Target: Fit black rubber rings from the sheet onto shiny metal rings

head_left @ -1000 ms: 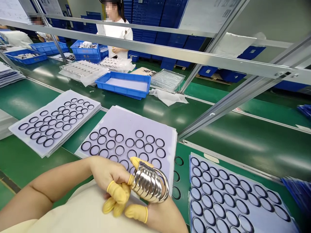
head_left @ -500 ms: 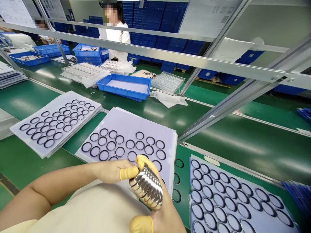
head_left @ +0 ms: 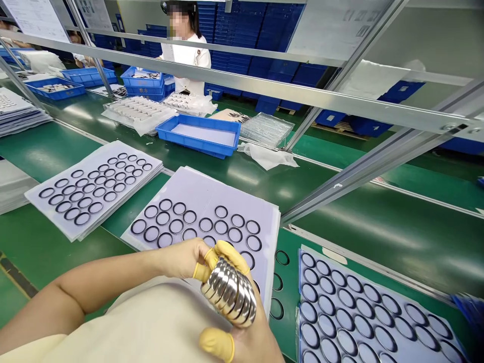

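A stack of shiny metal rings is threaded along a finger of my right hand, which curls round it at the bottom centre, yellow finger cots on its tips. My left hand reaches in from the left and pinches the top ring of the stack with cot-covered fingertips. Just beyond both hands lies a pile of white sheets carrying rows of black rings. Three loose black rings lie on the green belt to its right.
Another sheet of black rings lies at left, and a sheet of filled rings at lower right. A blue tray and clear trays sit beyond. A slanted metal bar crosses above. A person in white stands behind.
My left hand rose from below the ring stack and closed its fingertips on the stack's top end. The stack tilted and compacted a little against my right hand.
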